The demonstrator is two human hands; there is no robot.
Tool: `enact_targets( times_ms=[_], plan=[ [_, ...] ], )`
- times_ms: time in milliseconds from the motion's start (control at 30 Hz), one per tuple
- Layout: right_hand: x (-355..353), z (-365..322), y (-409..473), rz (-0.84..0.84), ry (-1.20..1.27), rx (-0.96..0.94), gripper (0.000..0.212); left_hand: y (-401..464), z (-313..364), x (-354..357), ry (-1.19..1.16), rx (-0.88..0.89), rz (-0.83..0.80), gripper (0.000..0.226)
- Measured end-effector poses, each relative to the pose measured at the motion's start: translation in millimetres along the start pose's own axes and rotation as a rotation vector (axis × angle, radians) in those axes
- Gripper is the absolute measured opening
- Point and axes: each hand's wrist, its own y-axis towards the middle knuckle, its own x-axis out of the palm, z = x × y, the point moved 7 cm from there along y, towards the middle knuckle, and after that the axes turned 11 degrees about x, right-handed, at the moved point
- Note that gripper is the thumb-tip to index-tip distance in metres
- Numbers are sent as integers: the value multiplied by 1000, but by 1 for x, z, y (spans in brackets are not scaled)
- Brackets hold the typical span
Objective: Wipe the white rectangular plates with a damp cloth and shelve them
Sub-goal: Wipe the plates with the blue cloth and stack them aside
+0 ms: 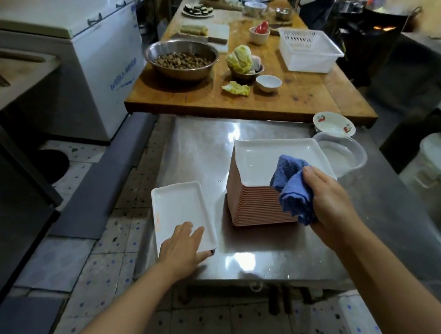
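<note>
Your right hand (328, 204) is clamped around a bunched blue cloth (293, 188), fingers curled over it, held against the near right corner of the tall stack of plates (260, 189). The cloth hangs partly over the top plate (265, 159) of that stack and partly down its right side. Your left hand (182, 244) lies flat with fingers straight and slightly spread on the near end of a single white plate (179, 212), gripping nothing.

That single plate lies flat on the steel bench (206, 146), just left of the stack and apart from it, its long side running away from you and its left edge close to the bench's left edge. The stack stands upright near the middle of the bench, its rims showing as reddish-brown bands below the white top plate.

Just right of the stack sits a clear plastic container (343, 157), touching or nearly touching the top plate's right rim. Beyond that container, a small flowered dish (334, 123) stands tilted. Beyond the stack, a wooden table (302, 97) carries a white basket (307, 47).
</note>
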Motion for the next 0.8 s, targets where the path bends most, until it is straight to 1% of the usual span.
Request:
enact_targets(
  times_ms=[67, 167, 267, 433, 500, 567, 600, 633, 667, 733, 800],
  plan=[
    [-4, -5, 4, 28, -33, -17, 27, 6, 7, -24, -136, -59, 109, 63],
    [-12, -13, 17, 115, -112, -57, 20, 23, 23, -65, -357, -86, 293, 56],
    [-11, -25, 37, 162, -237, -160, 21, 41, 39, -100, -549, -131, 414, 48],
    [21, -36, 70, 48, -453, -289, 24, 70, 61, -115, -792, -237, 414, 42],
    [36, -31, 82, -6, -632, -318, 24, 79, 60, -113, -849, -275, 424, 41],
    [41, -26, 92, 57, -922, -398, 31, 83, 57, -112, -871, -301, 428, 45],
    [42, -26, 92, 94, -999, -459, 35, 83, 56, -111, -885, -308, 428, 46],
    [43, -25, 91, 92, -1019, -510, 38, 84, 55, -111, -898, -308, 429, 47],
    [46, -23, 89, 50, -1015, -550, 39, 85, 56, -111, -907, -306, 427, 49],
    [56, -14, 88, -66, -1047, -579, 36, 88, 56, -113, -920, -299, 419, 52],
    [64, -7, 94, -128, -1094, -594, 37, 92, 58, -113, -929, -285, 408, 50]
  ],
)
